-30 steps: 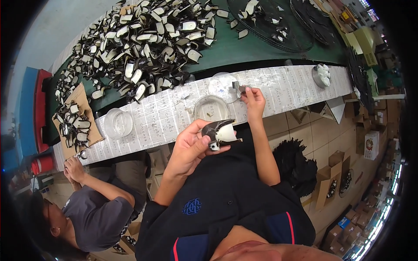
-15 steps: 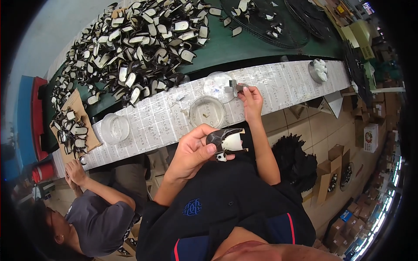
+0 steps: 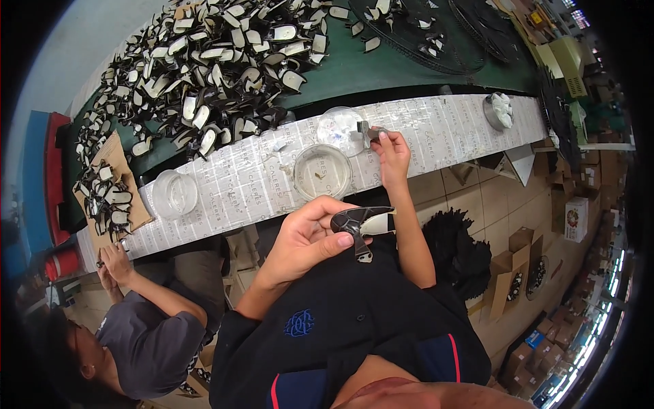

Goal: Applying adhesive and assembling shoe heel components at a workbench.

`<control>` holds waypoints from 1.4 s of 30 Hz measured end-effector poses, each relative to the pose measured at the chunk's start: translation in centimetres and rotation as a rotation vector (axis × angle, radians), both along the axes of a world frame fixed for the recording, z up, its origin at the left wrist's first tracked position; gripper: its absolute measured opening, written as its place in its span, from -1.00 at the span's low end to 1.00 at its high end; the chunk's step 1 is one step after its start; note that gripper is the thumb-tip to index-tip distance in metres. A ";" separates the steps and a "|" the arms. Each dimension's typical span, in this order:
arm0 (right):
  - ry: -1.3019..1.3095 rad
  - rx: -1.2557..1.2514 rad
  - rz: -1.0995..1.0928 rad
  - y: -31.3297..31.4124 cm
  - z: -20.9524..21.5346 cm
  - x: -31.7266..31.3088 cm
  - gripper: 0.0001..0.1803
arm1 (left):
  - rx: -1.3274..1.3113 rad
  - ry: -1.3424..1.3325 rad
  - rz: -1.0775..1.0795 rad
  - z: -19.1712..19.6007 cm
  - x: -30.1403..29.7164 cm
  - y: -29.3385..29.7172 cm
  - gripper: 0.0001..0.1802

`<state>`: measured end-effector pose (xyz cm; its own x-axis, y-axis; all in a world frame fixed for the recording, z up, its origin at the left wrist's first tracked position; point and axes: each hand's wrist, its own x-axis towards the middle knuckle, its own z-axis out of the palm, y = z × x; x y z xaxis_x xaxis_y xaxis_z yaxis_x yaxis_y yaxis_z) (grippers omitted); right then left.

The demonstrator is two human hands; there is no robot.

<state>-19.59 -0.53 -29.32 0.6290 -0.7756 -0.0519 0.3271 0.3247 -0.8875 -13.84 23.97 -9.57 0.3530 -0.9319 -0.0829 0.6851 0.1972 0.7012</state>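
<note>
Bright even overhead light; sharp centre; strong fisheye bending, dark rim

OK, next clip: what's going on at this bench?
A person at a paper-covered bench edge holds a black and white shoe piece in the left hand. The right hand reaches forward to a small dark part beside a clear round dish. A heap of similar pieces covers the green table behind. A co-worker sits to the left.
</note>
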 end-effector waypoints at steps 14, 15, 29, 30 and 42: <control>0.037 -0.063 -0.005 -0.4 0.9 -0.5 -0.88 | 0.111 -0.238 0.319 -5.9 15.5 -17.2 -0.66; 0.027 -0.070 -0.010 -0.4 1.0 -0.7 -0.89 | 0.050 -0.262 0.272 -4.5 16.8 -20.5 -0.64; -0.002 -0.051 0.022 -0.2 0.7 -0.8 -0.87 | 1.083 -2.103 0.885 -13.0 29.1 -15.9 -0.53; -0.011 -0.057 0.031 -0.1 1.0 -0.6 -0.87 | 1.144 -2.118 0.764 -13.7 30.2 -14.3 -0.54; 0.015 -0.121 -0.028 -0.9 0.0 -0.8 -0.86 | 1.022 -2.304 0.740 -13.6 31.8 -14.9 -0.79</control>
